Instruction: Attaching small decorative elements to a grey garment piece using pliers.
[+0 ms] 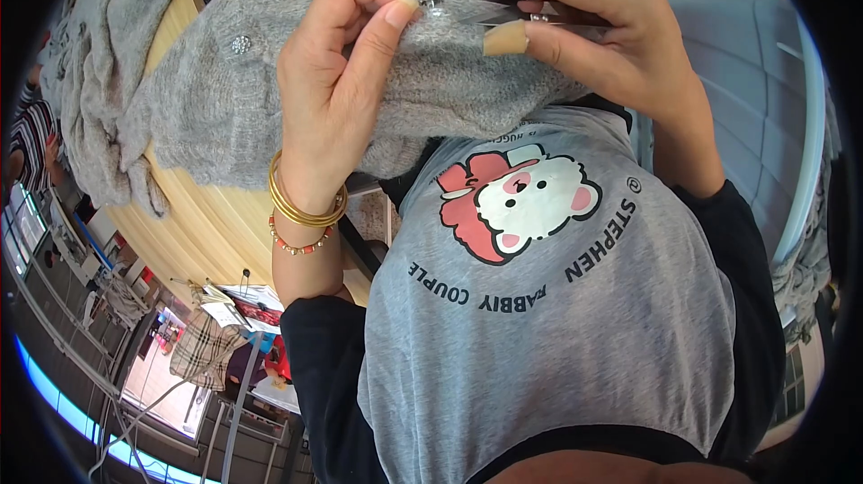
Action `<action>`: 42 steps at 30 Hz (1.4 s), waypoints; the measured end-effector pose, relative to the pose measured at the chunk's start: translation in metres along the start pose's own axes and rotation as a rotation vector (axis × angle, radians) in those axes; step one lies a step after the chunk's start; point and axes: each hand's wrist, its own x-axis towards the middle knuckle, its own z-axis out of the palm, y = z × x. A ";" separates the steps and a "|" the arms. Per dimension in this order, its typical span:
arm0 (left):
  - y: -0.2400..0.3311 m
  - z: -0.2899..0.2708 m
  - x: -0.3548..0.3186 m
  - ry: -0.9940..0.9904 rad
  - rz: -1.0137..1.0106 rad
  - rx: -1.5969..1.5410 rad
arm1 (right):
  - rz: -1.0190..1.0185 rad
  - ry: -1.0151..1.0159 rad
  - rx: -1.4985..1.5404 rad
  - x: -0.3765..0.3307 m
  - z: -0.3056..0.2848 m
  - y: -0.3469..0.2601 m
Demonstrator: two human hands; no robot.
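Note:
A grey knitted garment [216,93] lies spread over the table edge and across my lap. My left hand [337,79] is closed in a pinch, thumb against forefinger, at a small sparkling jewelled button [434,8] on the knit. Just to the right, my right hand [598,26] grips a small pair of thread snips [505,13], its blades pointing left toward the button and a little apart from it. Tan tape [506,38] wraps the right thumb. Another jewelled button [241,44] sits on the garment, left of my left hand. Any thread is too fine to make out.
More grey knitwear [99,62] is heaped at the far left on the pale wooden table [189,205]. A blue-grey plastic bin [746,79] stands at my right. Papers [256,300] and checked cloth [205,349] are at lower left. Another person in stripes [34,138] is at the left rim.

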 end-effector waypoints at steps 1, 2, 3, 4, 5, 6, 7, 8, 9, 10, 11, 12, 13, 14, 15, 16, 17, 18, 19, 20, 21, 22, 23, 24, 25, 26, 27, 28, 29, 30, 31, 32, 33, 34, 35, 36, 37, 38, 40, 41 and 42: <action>0.000 0.000 0.000 0.013 -0.015 -0.015 | -0.001 0.002 -0.002 0.000 0.000 0.001; -0.002 -0.001 0.000 0.014 -0.012 -0.015 | -0.023 -0.015 -0.038 0.001 0.001 0.002; -0.004 -0.003 0.000 0.012 0.013 -0.006 | -0.046 -0.032 -0.075 0.002 0.002 0.003; -0.006 -0.003 0.001 0.008 0.034 0.006 | -0.047 -0.029 -0.073 0.003 0.001 0.005; -0.005 -0.002 0.001 0.007 0.035 0.010 | -0.042 -0.037 -0.095 0.004 0.001 0.006; -0.004 -0.001 0.002 0.019 0.040 0.003 | -0.037 -0.045 -0.116 0.006 0.001 0.006; -0.004 0.000 0.001 0.033 0.046 -0.007 | -0.037 -0.044 -0.117 0.007 0.002 0.005; -0.005 0.000 0.001 0.033 0.047 -0.007 | -0.008 -0.061 -0.084 0.008 0.002 0.004; -0.006 0.001 0.001 0.038 0.051 0.002 | 0.021 -0.078 -0.051 0.009 0.003 0.003; -0.007 0.001 0.001 0.044 0.056 0.010 | 0.021 -0.078 -0.051 0.010 0.004 0.003; -0.007 0.001 0.001 0.044 0.055 0.010 | 0.013 -0.069 -0.034 0.011 0.005 0.003; -0.007 0.001 0.001 0.043 0.074 0.020 | 0.006 -0.060 -0.017 0.012 0.006 0.004; -0.008 0.001 0.000 0.044 0.092 0.030 | 0.006 -0.061 -0.016 0.013 0.007 0.003; -0.008 0.002 0.000 0.045 0.091 0.030 | 0.043 -0.069 -0.051 0.014 0.007 0.002; -0.009 0.004 0.000 0.063 0.109 0.048 | 0.080 -0.076 -0.086 0.015 0.008 0.002; -0.009 0.005 0.001 0.080 0.130 0.066 | 0.080 -0.075 -0.087 0.018 0.012 0.012; -0.009 0.005 0.002 0.076 0.132 0.066 | -0.307 0.059 -0.074 0.023 0.019 0.031; -0.009 0.005 0.002 0.064 0.140 0.105 | -0.694 0.194 -0.060 0.025 0.021 0.041; -0.011 0.003 0.001 0.060 0.142 0.144 | -0.693 0.188 -0.055 0.024 0.019 0.032; -0.011 0.003 0.000 0.063 0.139 0.145 | -0.346 0.067 -0.104 0.020 0.014 0.015; -0.011 0.002 -0.001 0.068 0.139 0.173 | 0.001 -0.055 -0.150 0.019 0.012 0.006; -0.010 0.003 -0.001 0.069 0.144 0.200 | 0.002 -0.054 -0.150 0.019 0.011 0.006; -0.010 0.004 0.000 0.068 0.144 0.200 | -0.015 -0.057 -0.158 0.019 0.011 0.006; -0.010 0.005 0.000 0.067 0.156 0.202 | -0.032 -0.060 -0.166 0.019 0.011 0.006; -0.010 0.006 0.000 0.066 0.167 0.203 | -0.031 -0.060 -0.166 0.019 0.011 0.006; -0.009 0.005 0.000 0.065 0.167 0.203 | -0.020 -0.061 -0.166 0.019 0.012 0.007; -0.009 0.004 -0.001 0.024 0.170 0.224 | -0.009 -0.062 -0.167 0.018 0.012 0.008; -0.009 0.003 -0.002 -0.014 0.172 0.247 | -0.011 -0.064 -0.165 0.018 0.012 0.007; -0.009 0.002 -0.002 -0.012 0.170 0.248 | 0.002 -0.067 -0.166 0.018 0.011 0.005; -0.010 0.001 -0.003 -0.009 0.176 0.246 | 0.014 -0.070 -0.168 0.019 0.010 0.004; -0.010 0.001 -0.002 -0.010 0.186 0.242 | 0.013 -0.068 -0.169 0.020 0.013 0.015; -0.009 0.002 -0.002 -0.011 0.187 0.244 | -0.360 0.058 -0.105 0.025 0.019 0.036; -0.006 0.004 -0.002 0.039 0.181 0.156 | -0.733 0.185 -0.037 0.027 0.022 0.049; -0.006 0.001 -0.005 0.100 0.166 0.073 | -0.737 0.178 -0.026 0.026 0.021 0.039; -0.007 -0.003 -0.005 0.103 0.165 0.078 | -0.336 0.031 -0.064 0.020 0.013 0.021; -0.008 -0.010 -0.004 0.195 0.209 0.071 | 0.065 -0.115 -0.102 0.016 0.008 0.012; -0.007 -0.015 -0.001 0.277 0.261 0.061 | 0.062 -0.106 -0.103 0.012 0.006 0.017; -0.009 -0.019 -0.001 0.354 0.293 0.101 | 0.032 -0.135 -0.146 0.008 0.009 0.029; -0.014 -0.043 -0.004 0.430 0.304 0.289 | -0.004 -0.168 -0.184 0.005 0.013 0.036; -0.015 -0.053 -0.006 0.502 0.314 0.470 | 0.005 -0.150 -0.163 0.004 0.014 0.035; -0.011 -0.059 -0.009 0.567 0.215 0.510 | 0.013 -0.133 -0.142 0.002 0.015 0.035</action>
